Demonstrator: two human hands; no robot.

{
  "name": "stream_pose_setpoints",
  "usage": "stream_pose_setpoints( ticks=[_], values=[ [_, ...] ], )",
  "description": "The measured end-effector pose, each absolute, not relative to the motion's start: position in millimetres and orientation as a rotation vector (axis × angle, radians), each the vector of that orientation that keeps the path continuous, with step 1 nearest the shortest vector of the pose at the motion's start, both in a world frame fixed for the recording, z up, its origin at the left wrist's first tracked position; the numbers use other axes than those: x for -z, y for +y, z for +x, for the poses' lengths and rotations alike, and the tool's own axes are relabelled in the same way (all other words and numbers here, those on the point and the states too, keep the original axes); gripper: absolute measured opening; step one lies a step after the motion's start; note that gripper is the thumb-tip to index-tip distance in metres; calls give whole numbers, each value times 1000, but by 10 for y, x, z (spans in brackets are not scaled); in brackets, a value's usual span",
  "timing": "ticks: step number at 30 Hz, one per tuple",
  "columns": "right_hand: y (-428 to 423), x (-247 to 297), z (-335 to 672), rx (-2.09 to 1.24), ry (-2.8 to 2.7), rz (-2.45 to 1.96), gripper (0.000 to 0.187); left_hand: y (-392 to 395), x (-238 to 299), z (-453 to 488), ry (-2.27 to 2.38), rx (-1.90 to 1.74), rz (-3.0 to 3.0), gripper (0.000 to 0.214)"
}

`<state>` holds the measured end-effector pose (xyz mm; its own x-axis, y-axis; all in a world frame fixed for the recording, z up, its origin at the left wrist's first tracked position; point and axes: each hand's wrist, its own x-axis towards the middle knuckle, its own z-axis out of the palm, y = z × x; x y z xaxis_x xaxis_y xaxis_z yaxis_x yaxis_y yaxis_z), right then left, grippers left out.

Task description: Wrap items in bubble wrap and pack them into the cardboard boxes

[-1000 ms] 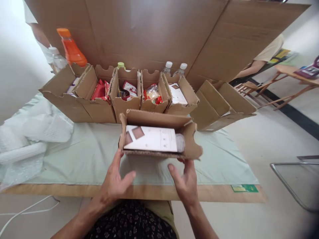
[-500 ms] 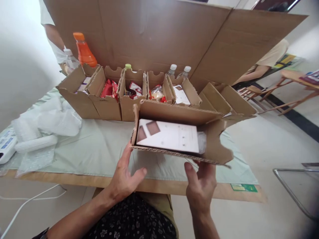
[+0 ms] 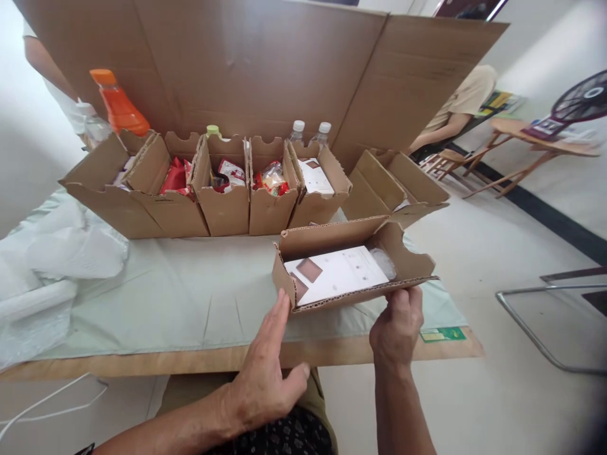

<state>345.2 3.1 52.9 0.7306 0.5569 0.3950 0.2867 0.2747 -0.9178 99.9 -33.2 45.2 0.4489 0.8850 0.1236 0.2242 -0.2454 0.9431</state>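
An open-topped cardboard box (image 3: 334, 229) is in front of me, its near side tilted towards me. Inside lie a white carton (image 3: 348, 268) with brown squares printed on it and a clear plastic piece (image 3: 383, 262). My right hand (image 3: 398, 322) is closed on the box's near side towards the right end, its fingertips hidden beneath. Against the near left corner rest the stretched fingers of my left hand (image 3: 270, 366), the thumb apart. Whether the box touches the table is unclear.
Several cardboard bins (image 3: 227, 215) with packets stand in a row before a tall cardboard panel (image 3: 265, 69). Two more bins (image 3: 374, 183) stand to the right. Bubble wrap (image 3: 61, 253) lies left on the cloth-covered table (image 3: 161, 303). Behind are bottles (image 3: 121, 107) and a seated person (image 3: 462, 107).
The box has moved right in view and turned, its right end now higher. My right hand has closed on its near side. The view has shifted right, bringing a fan into sight.
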Motion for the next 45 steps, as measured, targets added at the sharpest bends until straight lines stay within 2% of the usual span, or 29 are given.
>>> stream_pose_setpoints(
  ticks=[4, 6, 10, 14, 16, 19, 25, 32, 37, 43, 45],
  values=[
    [-92, -452, 3513, -206, -714, -1327, 34, -340, -436, 1107, 938, -824, 1794, 112],
    [-249, -389, 3437, -166, -706, -1332, 41, -167, -463, 1190, 957, -806, 1758, 107],
    [-718, -197, 3257, -107, -796, -1371, 65, 478, -566, 1509, 913, -835, 1689, 92],
    [-1117, 42, 3428, -3, -864, -1601, 69, 1091, -633, 1934, 778, -842, 1715, 82],
    [-1180, 131, 3675, -56, -814, -1772, 75, 1232, -616, 2123, 770, -822, 1723, 83],
    [-1080, 195, 4058, -304, -746, -1881, 90, 1236, -535, 2339, 778, -824, 1729, 86],
    [-605, 236, 4290, -286, -788, -1774, 86, 1061, -335, 2659, 870, -828, 1707, 90],
    [-281, 294, 4269, -99, -923, -1724, 86, 955, -111, 2891, 805, -824, 1742, 79],
    [-239, 242, 4282, -64, -946, -1784, 76, 888, -14, 2881, 790, -789, 1786, 79],
    [-84, 134, 4287, -128, -1006, -1805, 98, 963, -36, 2858, 794, -751, 1810, 79],
    [-60, 131, 4277, -130, -1000, -1805, 100, 951, -25, 2843, 775, -760, 1842, 79]
  ],
)
